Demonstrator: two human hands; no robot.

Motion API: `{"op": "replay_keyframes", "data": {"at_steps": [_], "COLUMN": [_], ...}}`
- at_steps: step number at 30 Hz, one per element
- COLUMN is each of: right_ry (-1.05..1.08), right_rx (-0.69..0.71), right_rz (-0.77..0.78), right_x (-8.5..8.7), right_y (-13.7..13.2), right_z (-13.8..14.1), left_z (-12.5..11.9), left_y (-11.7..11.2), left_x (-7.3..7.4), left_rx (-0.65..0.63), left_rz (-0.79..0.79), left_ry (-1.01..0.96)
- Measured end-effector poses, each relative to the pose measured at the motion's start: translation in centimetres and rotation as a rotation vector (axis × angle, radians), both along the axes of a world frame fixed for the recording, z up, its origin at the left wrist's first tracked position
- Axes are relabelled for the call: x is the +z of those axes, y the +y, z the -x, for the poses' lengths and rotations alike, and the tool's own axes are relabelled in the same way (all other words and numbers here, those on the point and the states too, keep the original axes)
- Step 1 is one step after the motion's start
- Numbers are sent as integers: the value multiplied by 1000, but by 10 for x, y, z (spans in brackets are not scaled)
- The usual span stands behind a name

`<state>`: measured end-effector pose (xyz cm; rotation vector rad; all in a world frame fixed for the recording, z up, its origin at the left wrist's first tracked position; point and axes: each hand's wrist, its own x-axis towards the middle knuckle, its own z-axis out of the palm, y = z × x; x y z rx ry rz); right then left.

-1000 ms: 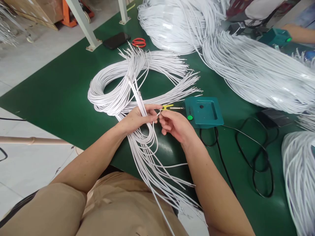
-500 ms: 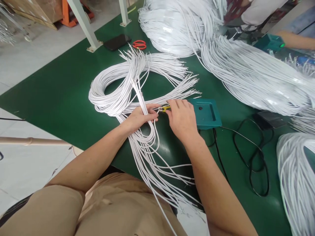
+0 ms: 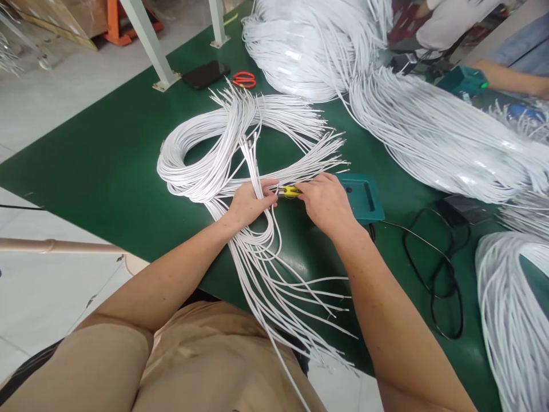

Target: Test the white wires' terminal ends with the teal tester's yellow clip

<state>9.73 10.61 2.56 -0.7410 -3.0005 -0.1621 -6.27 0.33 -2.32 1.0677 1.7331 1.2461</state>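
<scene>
My left hand (image 3: 251, 202) is closed, its thumb and fingers pinching a looped bunch of white cables (image 3: 266, 226). One cable end sticks out past those fingertips, at the metal tip of a small yellow hand tool (image 3: 290, 191). The fingers of my right hand (image 3: 323, 200) are closed on the other end of this tool; its exact kind is hard to make out. More white cables fan out below my hands toward the table's front edge. Just beyond lies a large coiled bundle of white cables (image 3: 189, 129), its ends spread to the right.
A teal tray-like device (image 3: 362, 197) with a black cord (image 3: 433, 294) sits right of my right hand. Red-handled scissors (image 3: 244, 80) and a black phone (image 3: 206, 74) lie farther back. Big cable bundles (image 3: 429, 126) cover the right side. Other people's arms (image 3: 510, 77) show at top right.
Both hands have shifted slightly to the right, carrying the looped cables and the yellow tool. My right hand has drawn back a little, so more of the tool's yellow body shows.
</scene>
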Motion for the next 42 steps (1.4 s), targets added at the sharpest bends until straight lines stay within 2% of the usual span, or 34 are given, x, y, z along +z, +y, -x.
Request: {"op": "replay_keyframes", "data": {"at_steps": [3, 7, 9, 13, 16, 20, 22, 24, 25, 27, 30, 34, 37, 39, 42], "right_ry": [2, 35, 127, 277, 275, 359, 397, 335, 269, 156, 57, -37, -127, -219, -336], "right_rx": [5, -21, -93, -337, -375, -287, -111, 140, 236, 325, 330, 284, 159, 81, 121], "right_rz": [-4, 2, -35, -134, -123, -34, 86, 211, 230, 169, 56, 85, 181, 304, 483], "right_x": [-1, -1, -3, -11, -15, -7, -1, 1, 1, 0, -2, 2, 4, 5, 11], "right_y": [2, -4, -8, -8, -5, -14, -29, -48, -57, -74, -88, -97, -113, -130, -147], "right_z": [2, -2, -7, -20, -23, -21, -18, -16, -15, -14, -14, -17, -21, -25, -30], "left_z": [-1, -1, -1, 2, 3, 5, 7, 8, 8, 9, 9, 9, 9, 9, 7], "left_y": [1, 2, 2, -1, -7, -15, -17, -17, -17, -16, -16, -17, -19, -19, -20], "left_x": [1, 0, -2, -1, 4, 9, 9, 7, 5, 3, 2, 5, 9, 11, 11], "left_rx": [14, 23, 20, -20, -31, -17, -26, -55, -77, -125, -155, -134, -119, -106, -134], "left_rz": [27, 25, 23, 24, 25, -34, -86, -122, -127, -118, -91, -66, -33, -15, 0], "left_ry": [92, 90, 73, 53, 9, -176, -293, -356, -369, -391, -425, -496, -562, -584, -566]}}
